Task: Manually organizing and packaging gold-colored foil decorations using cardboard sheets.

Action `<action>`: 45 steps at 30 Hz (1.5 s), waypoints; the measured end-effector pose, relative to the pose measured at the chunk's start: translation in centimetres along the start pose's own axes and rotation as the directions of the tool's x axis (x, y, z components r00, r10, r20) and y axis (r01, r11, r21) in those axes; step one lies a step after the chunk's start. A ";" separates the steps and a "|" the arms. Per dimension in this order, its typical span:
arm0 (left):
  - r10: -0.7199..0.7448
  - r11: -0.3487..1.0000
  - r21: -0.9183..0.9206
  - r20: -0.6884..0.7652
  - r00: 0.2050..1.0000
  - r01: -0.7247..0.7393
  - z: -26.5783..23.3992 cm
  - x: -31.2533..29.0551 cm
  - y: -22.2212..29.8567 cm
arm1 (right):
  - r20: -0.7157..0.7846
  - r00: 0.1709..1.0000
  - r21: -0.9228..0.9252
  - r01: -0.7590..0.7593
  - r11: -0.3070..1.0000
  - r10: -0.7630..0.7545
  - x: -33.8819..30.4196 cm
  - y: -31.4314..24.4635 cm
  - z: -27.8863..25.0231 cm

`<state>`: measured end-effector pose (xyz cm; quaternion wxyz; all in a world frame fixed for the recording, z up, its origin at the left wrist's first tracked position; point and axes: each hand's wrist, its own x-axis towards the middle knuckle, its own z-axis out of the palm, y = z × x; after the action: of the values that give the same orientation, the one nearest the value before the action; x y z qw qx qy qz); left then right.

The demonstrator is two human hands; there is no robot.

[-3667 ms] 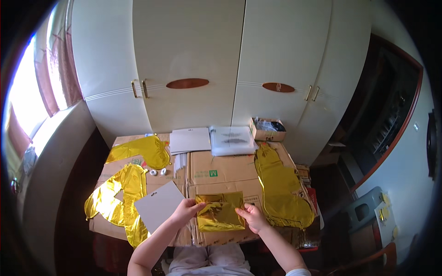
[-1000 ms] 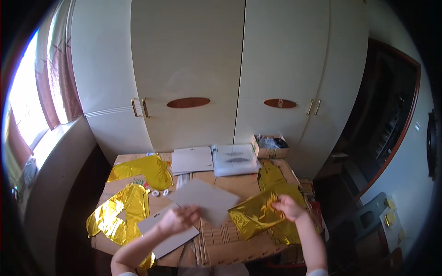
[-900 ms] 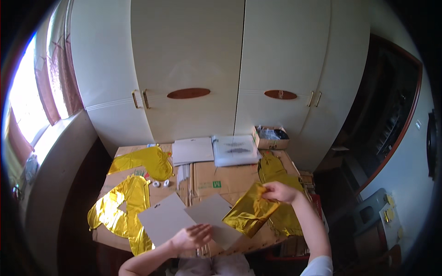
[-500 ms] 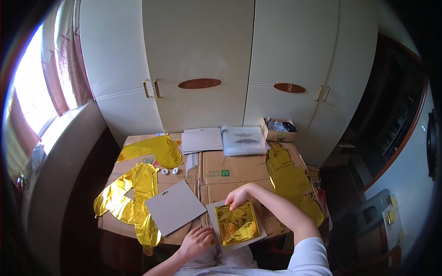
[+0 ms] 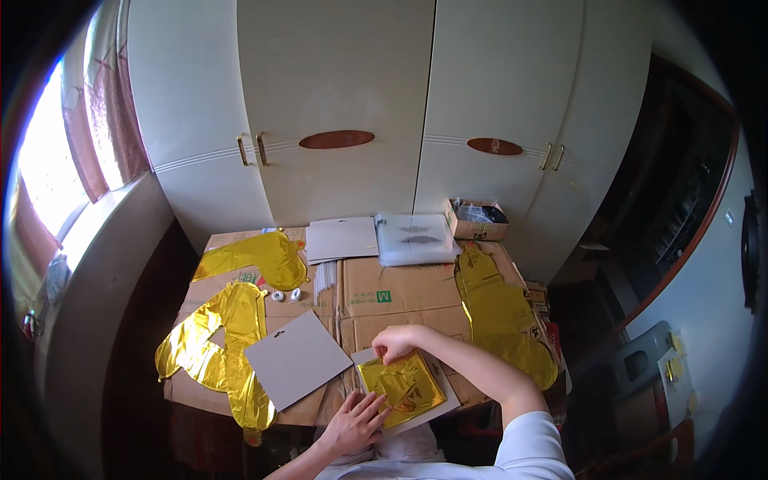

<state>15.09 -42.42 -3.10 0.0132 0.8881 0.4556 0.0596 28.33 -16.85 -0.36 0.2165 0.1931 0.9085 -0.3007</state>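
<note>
The folded gold foil point(image 5: 404, 388), a creased, shiny square, lay on a pale card point(image 5: 449, 402) at the near edge of the tabletop point(image 5: 400, 280), with a margin of the card exposed along its right and lower sides. The left hand point(image 5: 358, 422) rested at the foil's lower left side, its fingers extended and slightly spread, the tips on the foil and gripping nothing. The right hand point(image 5: 395, 344) reached in from the right to the foil's upper edge, its fingers curled and in contact there; whether they pinched the foil could not be told. Just to the left lay a second pale card point(image 5: 300, 360), set at an angle, with a dark slot near its upper edge. Farther left, a gold foil shape with a hole point(image 5: 248, 320) was spread out, and beyond it a curved gold foil piece point(image 5: 276, 258). Two small white rolls point(image 5: 296, 294) stood near these, beside narrow white strips point(image 5: 325, 276). Along the far edge were a stack of pale cards point(image 5: 342, 240), a pile of clear plastic sleeves point(image 5: 416, 242) and an open box point(image 5: 480, 228). A long gold foil shape point(image 5: 500, 316) occupied the right side. White cabinets point(image 5: 336, 72) formed the background.
</note>
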 end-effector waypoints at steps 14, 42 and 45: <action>0.013 0.999 -0.047 0.004 1.000 -0.013 -0.6 0.4 -0.6 | -0.684 0.716 -0.310 -0.108 0.945 -0.143 -9.6 -0.6 11.1; 0.010 0.992 -0.125 -0.088 0.996 -0.021 0.0 -1.2 1.1 | -0.669 0.734 -0.369 -0.188 0.910 -0.120 -9.2 -0.2 11.4; -0.317 0.824 -0.505 -0.033 0.948 0.258 0.0 -3.3 3.7 | -0.658 0.741 -0.374 -0.168 0.912 -0.134 -9.3 -0.1 11.6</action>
<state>16.13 -47.24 -3.18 0.2223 0.7711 0.5536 0.2226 39.27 -26.29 -3.98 -0.0868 0.2468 0.9651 -0.0115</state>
